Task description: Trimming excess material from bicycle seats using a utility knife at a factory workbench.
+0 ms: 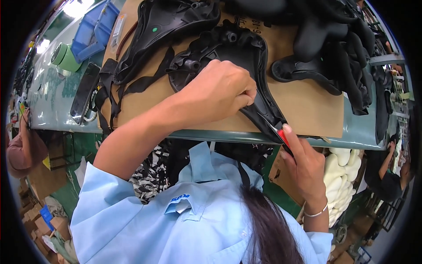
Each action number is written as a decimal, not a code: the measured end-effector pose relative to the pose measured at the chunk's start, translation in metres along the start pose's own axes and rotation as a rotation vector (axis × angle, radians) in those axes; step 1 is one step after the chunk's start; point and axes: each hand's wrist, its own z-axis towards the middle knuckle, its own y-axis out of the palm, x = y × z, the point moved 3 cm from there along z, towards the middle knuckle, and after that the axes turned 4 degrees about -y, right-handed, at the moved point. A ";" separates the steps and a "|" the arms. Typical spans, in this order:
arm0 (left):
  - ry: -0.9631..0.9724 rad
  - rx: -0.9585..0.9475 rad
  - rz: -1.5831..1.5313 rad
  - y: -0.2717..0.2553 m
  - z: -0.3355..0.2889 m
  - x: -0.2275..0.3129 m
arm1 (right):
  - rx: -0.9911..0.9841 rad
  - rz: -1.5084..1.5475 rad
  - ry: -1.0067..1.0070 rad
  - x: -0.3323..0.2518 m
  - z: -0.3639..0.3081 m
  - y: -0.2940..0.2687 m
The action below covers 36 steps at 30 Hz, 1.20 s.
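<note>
A black bicycle saddle (246, 55) lies underside up on the brown cardboard, its narrow nose pointing toward me at the table's front edge. Over its middle, my left hand (228, 88) is closed in a fist; what the fingers hold, if anything, is hidden. My right hand (305, 163) grips a red-handled cutter (282, 137), with the index finger stretched along the handle. The cutter's thin blade reaches to the saddle's nose; whether it touches cannot be told. A second upturned saddle (165, 33) rests to the left, beside loose black straps (147, 83).
More black saddles and covers (316, 48) are heaped at the right. On the left stand a blue bin (94, 31), a green tape roll (68, 57) and a dark phone (85, 90). White padded pieces (340, 180) are piled below the table's right end. Other people are at both sides.
</note>
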 end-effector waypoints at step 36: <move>-0.242 0.095 -1.436 -0.003 0.035 -0.030 | -0.657 1.647 0.611 -0.058 0.007 0.014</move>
